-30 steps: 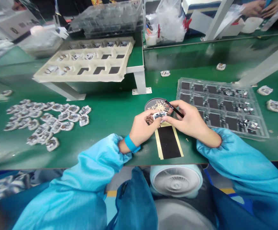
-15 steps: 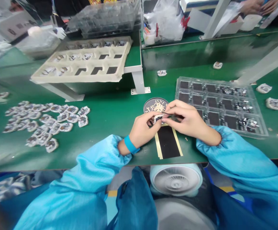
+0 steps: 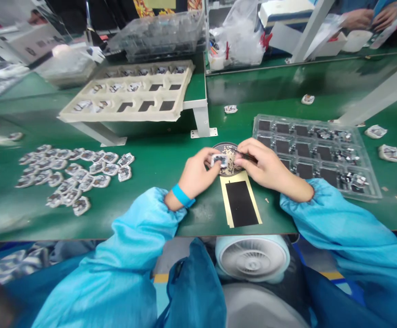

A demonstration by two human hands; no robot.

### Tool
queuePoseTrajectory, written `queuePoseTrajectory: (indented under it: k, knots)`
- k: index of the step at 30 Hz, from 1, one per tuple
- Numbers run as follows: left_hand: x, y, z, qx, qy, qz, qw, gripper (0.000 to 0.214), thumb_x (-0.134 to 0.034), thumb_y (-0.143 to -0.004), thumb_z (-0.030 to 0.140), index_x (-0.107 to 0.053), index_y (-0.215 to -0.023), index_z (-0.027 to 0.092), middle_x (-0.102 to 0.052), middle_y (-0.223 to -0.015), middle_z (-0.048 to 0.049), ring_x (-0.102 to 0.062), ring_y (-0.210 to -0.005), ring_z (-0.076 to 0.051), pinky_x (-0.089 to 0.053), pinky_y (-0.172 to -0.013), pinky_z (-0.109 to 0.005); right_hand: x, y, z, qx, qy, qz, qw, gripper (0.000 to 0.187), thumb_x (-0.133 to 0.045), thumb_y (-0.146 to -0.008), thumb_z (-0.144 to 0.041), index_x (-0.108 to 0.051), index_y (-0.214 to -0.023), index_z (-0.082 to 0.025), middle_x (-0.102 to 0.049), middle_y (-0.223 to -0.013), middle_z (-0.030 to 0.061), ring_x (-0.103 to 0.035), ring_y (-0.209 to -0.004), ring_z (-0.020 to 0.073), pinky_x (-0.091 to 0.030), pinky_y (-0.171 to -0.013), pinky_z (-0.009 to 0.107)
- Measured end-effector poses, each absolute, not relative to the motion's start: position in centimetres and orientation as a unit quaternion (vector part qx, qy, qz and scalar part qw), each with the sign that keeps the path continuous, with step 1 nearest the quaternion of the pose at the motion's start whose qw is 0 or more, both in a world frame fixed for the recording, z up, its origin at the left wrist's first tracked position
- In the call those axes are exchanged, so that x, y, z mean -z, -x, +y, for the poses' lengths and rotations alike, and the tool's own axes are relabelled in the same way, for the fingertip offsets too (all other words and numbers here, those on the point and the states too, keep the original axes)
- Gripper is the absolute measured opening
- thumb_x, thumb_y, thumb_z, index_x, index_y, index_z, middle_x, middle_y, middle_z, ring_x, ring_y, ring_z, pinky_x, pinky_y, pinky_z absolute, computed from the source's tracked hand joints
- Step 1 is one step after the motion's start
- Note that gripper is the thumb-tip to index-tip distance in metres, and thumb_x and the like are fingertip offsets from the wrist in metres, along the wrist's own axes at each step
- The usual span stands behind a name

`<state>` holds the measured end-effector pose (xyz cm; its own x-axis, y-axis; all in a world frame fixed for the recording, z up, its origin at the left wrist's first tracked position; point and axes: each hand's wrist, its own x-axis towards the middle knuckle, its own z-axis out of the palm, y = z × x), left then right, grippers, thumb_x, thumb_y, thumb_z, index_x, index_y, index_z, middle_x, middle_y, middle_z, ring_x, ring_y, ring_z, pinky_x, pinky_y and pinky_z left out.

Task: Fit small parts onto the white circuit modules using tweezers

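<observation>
Component (image 3: 219, 160), pale-rimmed, is pinched between thumb and fingers of the left hand (image 3: 198, 171), at that hand's two o'clock, seen against the left part of the round dish (image 3: 223, 146). Right hand (image 3: 265, 165) grasps a dark slender tool (image 3: 248, 156) at the component's three o'clock; what its tip touches cannot be told.

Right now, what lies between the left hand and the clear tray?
In the head view, the left hand holds a part; beyond it come the dish, then the right hand with a dark tool, before the tray.
</observation>
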<state>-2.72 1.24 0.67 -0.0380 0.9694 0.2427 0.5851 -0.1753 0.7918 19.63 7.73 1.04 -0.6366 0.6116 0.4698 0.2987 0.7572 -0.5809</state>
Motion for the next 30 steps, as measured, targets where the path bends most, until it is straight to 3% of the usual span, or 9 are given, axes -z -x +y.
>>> queuePoseTrajectory:
  k: [4,9,13,16,18,21,25,27,30]
  knots:
    - [-0.1,8.5,5.3,-0.425,-0.586,0.667,0.175,0.029,-0.068,-0.083,0.021,-0.063,-0.112,0.017,-0.068,-0.074,0.0002,-0.066,-0.070,-0.017,-0.050,-0.070,-0.027,-0.8,-19.8,9.4,-0.131,0.365,-0.878,0.280,0.016,-0.058,-0.100,-0.030,-0.071,-0.101,-0.021,-0.068,-0.110,0.0090,-0.066,-0.088,0.0239,-0.050,-0.070,0.039]
    - [0.0,14.3,10.1,-0.360,-0.529,0.764,0.086,0.026,-0.060,-0.092,0.029,-0.068,-0.112,0.014,-0.074,-0.098,-0.0123,-0.070,-0.094,-0.026,-0.052,-0.087,-0.037,-1.6,-20.3,9.2,-0.174,0.332,-0.817,0.438,0.013,-0.067,-0.094,-0.029,-0.074,-0.088,-0.020,-0.068,-0.088,0.0055,-0.065,-0.082,0.0208,-0.052,-0.072,0.037]
    - [-2.2,12.1,9.0,-0.231,-0.538,0.807,-0.080,0.040,-0.064,-0.091,0.046,-0.069,-0.112,0.012,-0.065,-0.128,-0.0248,-0.059,-0.122,-0.042,-0.045,-0.102,-0.055,-3.6,-21.8,8.3,-0.186,0.321,-0.774,0.513,0.031,-0.059,-0.100,-0.033,-0.072,-0.075,-0.021,-0.068,-0.083,0.0046,-0.063,-0.077,0.0182,-0.050,-0.071,0.036]
    - [-4.3,7.0,6.8,-0.138,-0.624,0.769,-0.001,0.039,-0.059,-0.093,0.054,-0.072,-0.088,0.017,-0.073,-0.093,-0.0151,-0.069,-0.093,-0.037,-0.053,-0.087,-0.050,-4.3,-23.2,8.4,-0.214,0.340,-0.740,0.539,0.042,-0.053,-0.105,-0.038,-0.070,-0.071,-0.021,-0.066,-0.068,0.0018,-0.063,-0.066,0.0152,-0.050,-0.069,0.033]
    - [-5.3,3.4,7.0,-0.129,-0.703,0.696,0.072,0.036,-0.055,-0.097,0.049,-0.072,-0.086,0.019,-0.072,-0.082,-0.0092,-0.069,-0.082,-0.029,-0.054,-0.082,-0.043,-4.2,-23.7,8.6,-0.267,0.361,-0.730,0.514,0.045,-0.051,-0.105,-0.044,-0.069,-0.071,-0.021,-0.059,-0.056,-0.0015,-0.059,-0.054,0.0129,-0.048,-0.062,0.031]
    - [-5.5,-0.4,11.2,-0.139,-0.778,0.610,0.060,0.027,-0.055,-0.098,0.030,-0.071,-0.114,0.016,-0.072,-0.115,-0.0124,-0.066,-0.110,-0.027,-0.050,-0.102,-0.041,-3.9,-23.8,9.1,-0.380,0.350,-0.723,0.459,0.036,-0.061,-0.099,-0.050,-0.070,-0.081,-0.020,-0.063,-0.061,-0.0019,-0.060,-0.053,0.0129,-0.049,-0.060,0.030]
    - [-3.8,-2.2,20.2,-0.095,-0.683,0.723,0.028,0.061,-0.069,-0.091,0.024,-0.049,-0.147,0.010,-0.046,-0.153,-0.0236,-0.045,-0.141,-0.039,-0.041,-0.114,-0.052,-3.8,-23.4,9.4,-0.478,0.289,-0.727,0.400,0.023,-0.078,-0.086,-0.041,-0.071,-0.091,-0.019,-0.072,-0.085,0.0025,-0.066,-0.071,0.0158,-0.055,-0.068,0.031]
    - [-2.7,-2.4,23.6,-0.100,-0.615,0.779,0.067,0.068,-0.078,-0.085,0.029,-0.050,-0.144,0.007,-0.045,-0.153,-0.0279,-0.044,-0.142,-0.043,-0.039,-0.114,-0.056,-3.7,-23.3,9.5,-0.481,0.273,-0.740,0.383,0.018,-0.077,-0.086,-0.036,-0.073,-0.090,-0.019,-0.073,-0.091,0.0039,-0.067,-0.079,0.0171,-0.055,-0.073,0.032]
    - [-1.6,-2.4,25.6,-0.116,-0.602,0.785,0.092,0.054,-0.077,-0.088,0.031,-0.058,-0.132,0.005,-0.052,-0.145,-0.0298,-0.048,-0.139,-0.042,-0.040,-0.112,-0.054,-3.3,-23.1,9.6,-0.473,0.271,-0.751,0.372,0.016,-0.076,-0.087,-0.034,-0.074,-0.091,-0.019,-0.074,-0.093,0.0041,-0.068,-0.083,0.0175,-0.056,-0.077,0.033]
